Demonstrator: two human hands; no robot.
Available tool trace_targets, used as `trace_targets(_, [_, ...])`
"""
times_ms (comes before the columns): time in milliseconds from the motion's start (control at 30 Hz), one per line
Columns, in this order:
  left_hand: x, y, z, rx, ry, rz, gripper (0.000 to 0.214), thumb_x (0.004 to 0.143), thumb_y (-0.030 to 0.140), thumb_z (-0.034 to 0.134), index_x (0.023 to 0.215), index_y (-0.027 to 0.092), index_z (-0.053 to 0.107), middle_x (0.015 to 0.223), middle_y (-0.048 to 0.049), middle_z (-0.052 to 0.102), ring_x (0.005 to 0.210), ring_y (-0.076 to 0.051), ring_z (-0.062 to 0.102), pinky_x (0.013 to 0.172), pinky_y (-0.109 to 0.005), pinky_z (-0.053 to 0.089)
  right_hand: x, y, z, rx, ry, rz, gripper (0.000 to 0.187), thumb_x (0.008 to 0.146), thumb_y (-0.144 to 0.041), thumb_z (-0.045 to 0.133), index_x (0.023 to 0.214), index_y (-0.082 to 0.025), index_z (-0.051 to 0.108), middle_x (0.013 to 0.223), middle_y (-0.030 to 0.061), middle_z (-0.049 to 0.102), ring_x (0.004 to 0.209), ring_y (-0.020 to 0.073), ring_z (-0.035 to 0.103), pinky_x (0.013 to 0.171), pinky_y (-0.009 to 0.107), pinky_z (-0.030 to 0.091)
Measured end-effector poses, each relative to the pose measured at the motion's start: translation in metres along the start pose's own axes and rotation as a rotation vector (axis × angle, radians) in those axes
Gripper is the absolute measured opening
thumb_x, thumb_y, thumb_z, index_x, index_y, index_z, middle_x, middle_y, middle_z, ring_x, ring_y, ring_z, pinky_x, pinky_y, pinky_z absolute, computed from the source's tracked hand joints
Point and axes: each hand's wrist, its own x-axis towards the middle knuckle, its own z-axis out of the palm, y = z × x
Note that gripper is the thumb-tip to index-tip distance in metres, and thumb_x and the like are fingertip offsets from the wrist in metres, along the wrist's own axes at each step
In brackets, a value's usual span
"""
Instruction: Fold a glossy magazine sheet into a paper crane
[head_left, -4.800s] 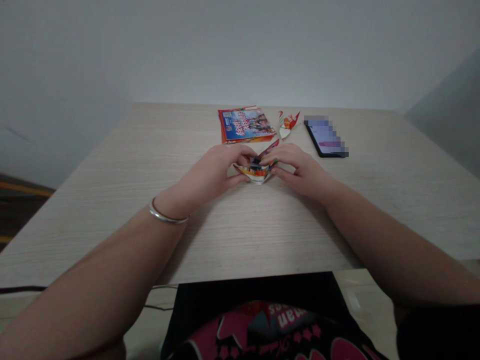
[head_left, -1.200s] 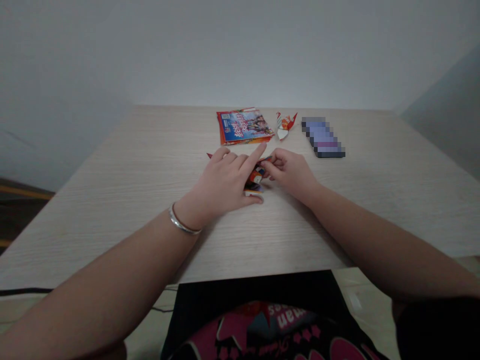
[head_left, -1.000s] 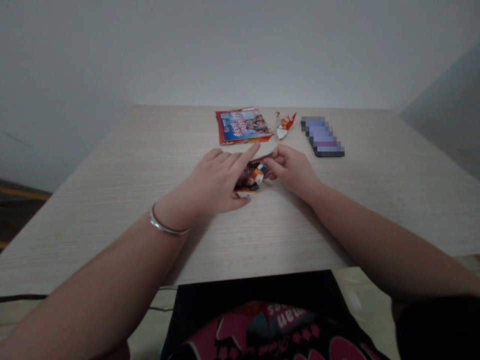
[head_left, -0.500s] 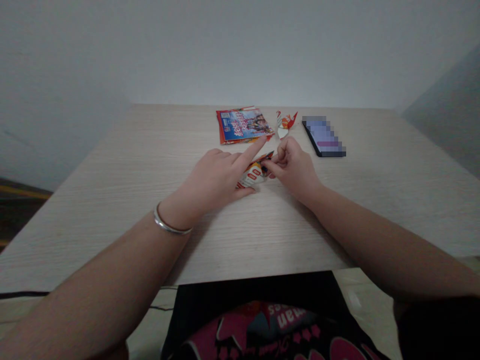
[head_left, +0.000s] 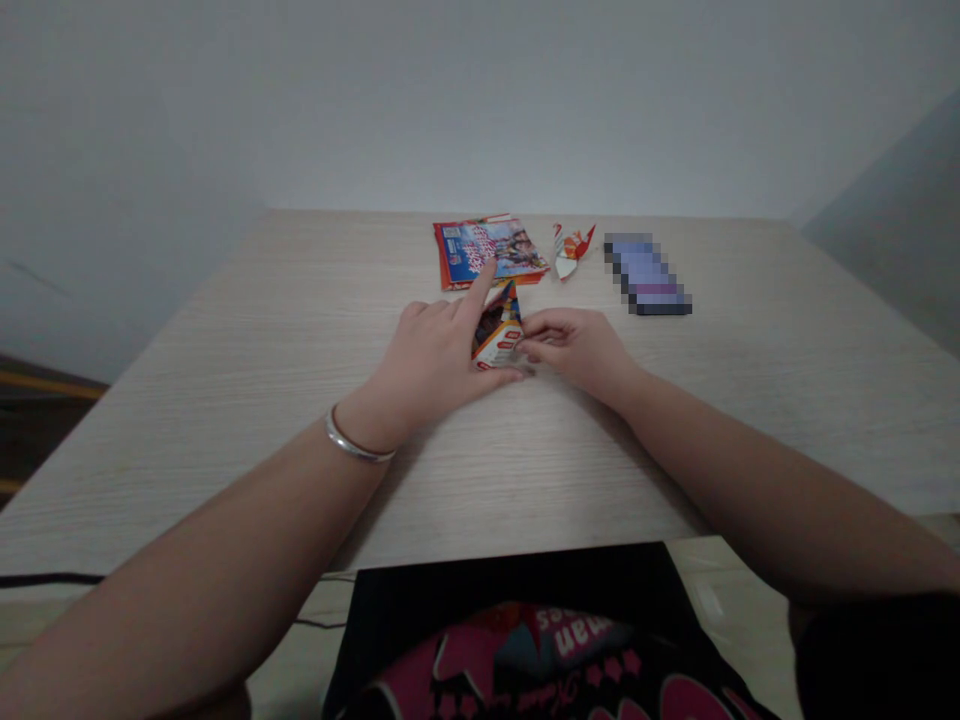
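Observation:
A small folded sheet of printed paper point(head_left: 499, 342), orange, white and dark, lies between my hands over the table. My left hand point(head_left: 439, 350) lies over its left side and holds it, index finger stretched forward and thumb along the near edge. The other left fingers are partly hidden. My right hand point(head_left: 574, 340) pinches the paper's right edge between thumb and fingertips. Just beyond is a stack of colourful printed paper sheets point(head_left: 480, 250). A folded paper bird point(head_left: 571, 250) in red, orange and white stands to the right of the stack.
A phone point(head_left: 649, 275), its screen lit and blurred out, lies at the right rear of the pale wooden table point(head_left: 300, 330). The wall point(head_left: 480, 110) rises behind the table's far edge. A dark cable point(head_left: 52, 580) runs at the lower left.
The folded paper has turned, and a dark printed flap now stands up on it. My right hand has shifted slightly left and its fingers have straightened. My left index finger has moved left.

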Motion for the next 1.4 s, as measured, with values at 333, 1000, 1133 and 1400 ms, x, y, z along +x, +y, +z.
trace_targets(333, [0.000, 0.001, -0.009, -0.219, 0.002, -0.051, 0.075, 0.087, 0.035, 0.073, 0.154, 0.016, 0.045, 0.129, -0.0159, 0.074, 0.106, -0.029, 0.074, 0.089, -0.038, 0.056, 0.001, -0.001, -0.003, 0.170, 0.116, 0.032, 0.026, 0.071, -0.044, 0.087, 0.080, -0.022, 0.076, 0.083, 0.0028, 0.079, 0.076, 0.0180, 0.074, 0.080, 0.037, 0.063])
trace_targets(1000, [-0.001, -0.003, -0.005, -0.302, 0.261, 0.062, 0.024, 0.099, 0.037, 0.062, 0.116, 0.021, 0.070, 0.119, -0.0099, 0.075, 0.114, -0.025, 0.068, 0.101, -0.043, 0.054, -0.009, -0.017, 0.000, -0.100, 0.204, -0.167, 0.013, 0.086, -0.031, 0.075, 0.098, -0.026, 0.078, 0.103, 0.0026, 0.081, 0.093, 0.0209, 0.075, 0.085, 0.040, 0.063])
trace_targets(1133, [-0.003, 0.000, -0.004, -0.389, 0.279, 0.027, 0.020, 0.100, 0.030, 0.059, 0.113, 0.023, 0.073, 0.116, -0.0076, 0.077, 0.111, -0.023, 0.071, 0.101, -0.043, 0.057, -0.010, -0.022, -0.003, -0.276, 0.229, -0.304, 0.007, 0.087, -0.025, 0.073, 0.093, -0.028, 0.076, 0.104, 0.0024, 0.081, 0.104, 0.0240, 0.072, 0.101, 0.045, 0.055])
trace_targets(1400, [-0.003, -0.005, 0.006, -0.558, 0.263, -0.001, 0.020, 0.097, 0.029, 0.065, 0.114, 0.025, 0.076, 0.115, -0.0066, 0.079, 0.106, -0.022, 0.073, 0.097, -0.043, 0.060, -0.006, -0.011, -0.007, -0.339, 0.233, -0.451, 0.006, 0.088, -0.026, 0.075, 0.094, -0.027, 0.075, 0.099, 0.0027, 0.080, 0.098, 0.0239, 0.070, 0.096, 0.043, 0.051])
